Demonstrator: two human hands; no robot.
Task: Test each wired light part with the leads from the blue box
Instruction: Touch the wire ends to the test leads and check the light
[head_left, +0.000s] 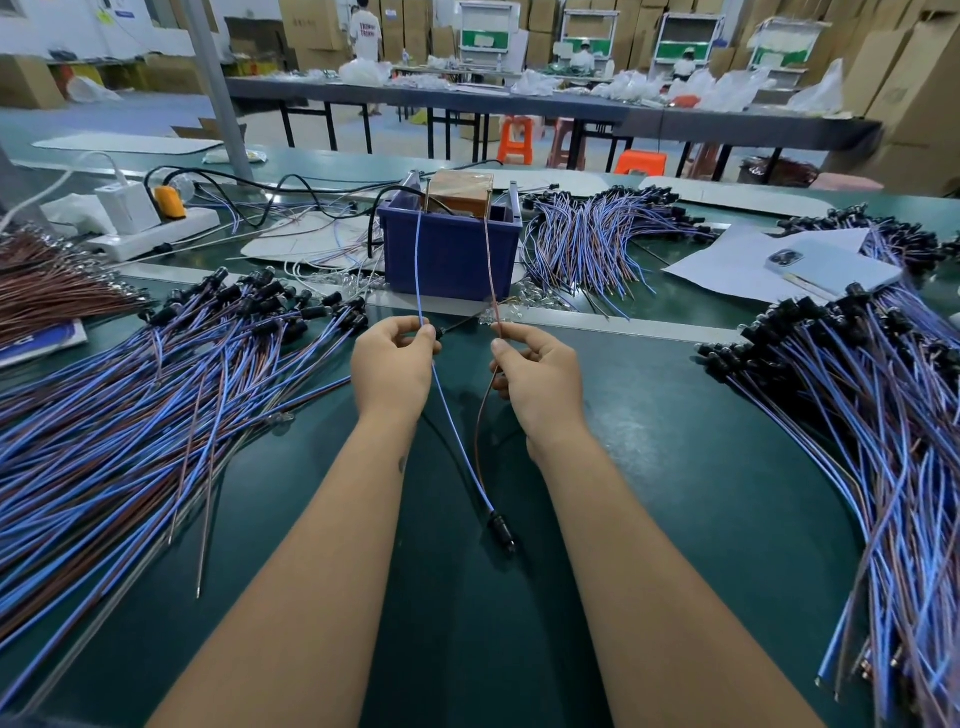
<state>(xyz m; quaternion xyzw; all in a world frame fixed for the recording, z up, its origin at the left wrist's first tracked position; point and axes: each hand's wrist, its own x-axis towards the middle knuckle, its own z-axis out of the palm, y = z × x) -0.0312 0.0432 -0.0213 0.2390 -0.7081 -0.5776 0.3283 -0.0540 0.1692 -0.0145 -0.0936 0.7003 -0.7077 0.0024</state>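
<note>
Wired light part hangs at the centre of the frame, its black socket low between the two forearms and just above the green tabletop, with a blue wire running up to the left hand and a brown wire up to the right hand. Each hand is closed in a pinching grip: the left holds the part's blue wire together with the blue lead, the right holds the brown wire together with the brown lead. Both leads climb to the blue box in the upper middle of the frame, just beyond a pale strip that crosses the tabletop. Open green surface lies only in a wedge from the hands down to the lower edge. At the left a wide heap of wired parts spreads almost to the left forearm, and another heap fills the right edge. A third bundle lies right of the box, beside white paper carrying a phone. At the upper left sit a white power strip with plugs and black cables, and brown wires at the left edge.
</note>
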